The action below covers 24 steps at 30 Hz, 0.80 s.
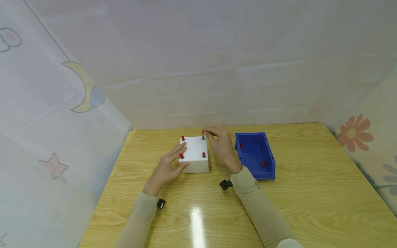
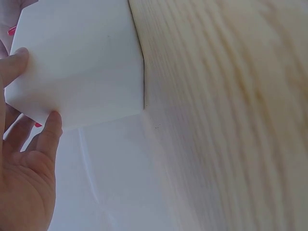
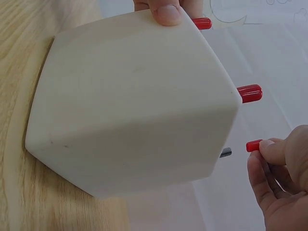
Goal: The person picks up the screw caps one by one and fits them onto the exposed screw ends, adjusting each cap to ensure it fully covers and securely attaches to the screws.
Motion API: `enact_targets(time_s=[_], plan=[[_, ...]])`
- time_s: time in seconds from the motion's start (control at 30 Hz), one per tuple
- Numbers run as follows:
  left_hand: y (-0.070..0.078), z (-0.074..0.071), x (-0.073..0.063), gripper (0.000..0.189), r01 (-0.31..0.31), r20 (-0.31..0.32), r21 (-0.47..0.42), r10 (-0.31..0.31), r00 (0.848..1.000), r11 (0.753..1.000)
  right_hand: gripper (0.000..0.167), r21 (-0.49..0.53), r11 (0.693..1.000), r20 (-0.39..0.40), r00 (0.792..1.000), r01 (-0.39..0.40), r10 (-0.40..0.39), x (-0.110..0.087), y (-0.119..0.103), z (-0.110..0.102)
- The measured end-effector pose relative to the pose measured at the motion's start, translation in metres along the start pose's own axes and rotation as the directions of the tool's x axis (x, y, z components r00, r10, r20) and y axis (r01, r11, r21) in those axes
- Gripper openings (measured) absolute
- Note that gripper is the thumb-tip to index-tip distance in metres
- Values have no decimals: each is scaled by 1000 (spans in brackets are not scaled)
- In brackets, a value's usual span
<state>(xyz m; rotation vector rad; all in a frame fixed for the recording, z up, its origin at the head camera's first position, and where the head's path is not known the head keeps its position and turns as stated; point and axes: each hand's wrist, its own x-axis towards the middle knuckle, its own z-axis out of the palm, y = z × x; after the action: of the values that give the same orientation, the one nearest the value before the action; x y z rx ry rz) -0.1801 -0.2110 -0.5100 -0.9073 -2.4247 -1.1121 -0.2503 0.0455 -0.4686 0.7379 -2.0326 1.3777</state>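
A white box point(image 1: 193, 148) stands on the table with threaded posts at its top corners. Three carry red caps: back left point(image 1: 183, 138), front left point(image 1: 181, 156) and front right point(image 1: 203, 155). The back-right metal post point(image 3: 226, 152) is bare. My left hand point(image 1: 169, 166) holds the box at its left side, its thumb point(image 3: 167, 15) on the front face and fingers by the top edge. Between thumb and fingertips my right hand point(image 1: 221, 143) pinches a red cap point(image 3: 253, 145), a small gap off the end of the bare post.
Right of the box, a blue bin point(image 1: 255, 175) holds two loose red caps, one by its left wall point(image 1: 241, 146) and one near its right side point(image 1: 262, 164). A pale printed curtain point(image 1: 198, 86) hangs behind the wooden table point(image 1: 310, 193).
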Motion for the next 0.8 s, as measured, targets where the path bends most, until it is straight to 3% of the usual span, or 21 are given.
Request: enact_targets(time_s=[0.8], plan=[[3,-1,-1,62,11,10,-4,-11,1000,1000,13,2,999,33,998,-45,45,-3,4,2]])
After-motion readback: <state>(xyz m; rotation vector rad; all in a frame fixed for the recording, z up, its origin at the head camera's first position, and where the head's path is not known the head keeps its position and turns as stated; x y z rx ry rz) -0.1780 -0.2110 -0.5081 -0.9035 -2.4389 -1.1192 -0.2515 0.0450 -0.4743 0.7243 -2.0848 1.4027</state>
